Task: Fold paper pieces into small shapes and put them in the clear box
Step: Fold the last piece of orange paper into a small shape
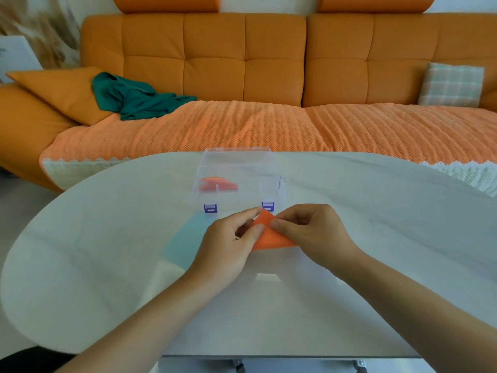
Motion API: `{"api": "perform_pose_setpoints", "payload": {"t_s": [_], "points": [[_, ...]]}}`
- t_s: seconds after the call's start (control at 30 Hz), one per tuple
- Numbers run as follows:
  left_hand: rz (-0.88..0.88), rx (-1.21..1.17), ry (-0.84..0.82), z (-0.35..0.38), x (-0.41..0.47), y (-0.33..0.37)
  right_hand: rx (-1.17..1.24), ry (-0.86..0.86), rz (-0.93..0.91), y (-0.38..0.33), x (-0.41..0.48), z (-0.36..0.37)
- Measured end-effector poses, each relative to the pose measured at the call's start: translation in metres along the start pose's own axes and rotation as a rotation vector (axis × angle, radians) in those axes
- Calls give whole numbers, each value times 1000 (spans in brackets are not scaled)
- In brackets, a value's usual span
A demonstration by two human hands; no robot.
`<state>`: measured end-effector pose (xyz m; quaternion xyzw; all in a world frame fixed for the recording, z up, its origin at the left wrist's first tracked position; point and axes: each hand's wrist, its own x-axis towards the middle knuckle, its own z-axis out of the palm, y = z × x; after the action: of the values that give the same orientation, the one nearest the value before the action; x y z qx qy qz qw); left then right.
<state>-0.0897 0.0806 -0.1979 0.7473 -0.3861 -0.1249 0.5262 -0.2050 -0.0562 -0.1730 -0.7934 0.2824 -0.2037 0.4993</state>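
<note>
From my remote seat I see the orange paper, folded to a triangle, held just over the white table near the clear box, its tip pointing away towards the box's right purple latch and its long edge running left to right. The left hand pinches its left side between thumb and forefinger, while the right hand pinches the right side, fingers curled. An orange folded shape lies in the box, and a pale blue sheet lies flat beside the left hand.
</note>
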Motion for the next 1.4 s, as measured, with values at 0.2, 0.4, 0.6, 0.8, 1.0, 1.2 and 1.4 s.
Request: {"api": "perform_pose_setpoints", "payload": {"t_s": [0.2,0.4,0.6,0.8,1.0,1.2,1.4], "points": [[40,1,6,5,-3,3,-253,20,-133,3,-4,3],[56,12,16,10,-6,1,-605,-74,-302,2,-11,11],[64,57,37,13,-7,0,-603,-123,-228,0,-12,8],[79,97,21,13,-8,-1,-618,-181,-266,-1,-14,8],[95,132,9,12,-6,0,-565,-170,-231,-2,-12,4],[122,167,-2,12,-7,2,-535,-151,-208,-2,-12,6],[123,196,-7,12,-8,4,-337,-50,-26,-5,-9,4]]}}
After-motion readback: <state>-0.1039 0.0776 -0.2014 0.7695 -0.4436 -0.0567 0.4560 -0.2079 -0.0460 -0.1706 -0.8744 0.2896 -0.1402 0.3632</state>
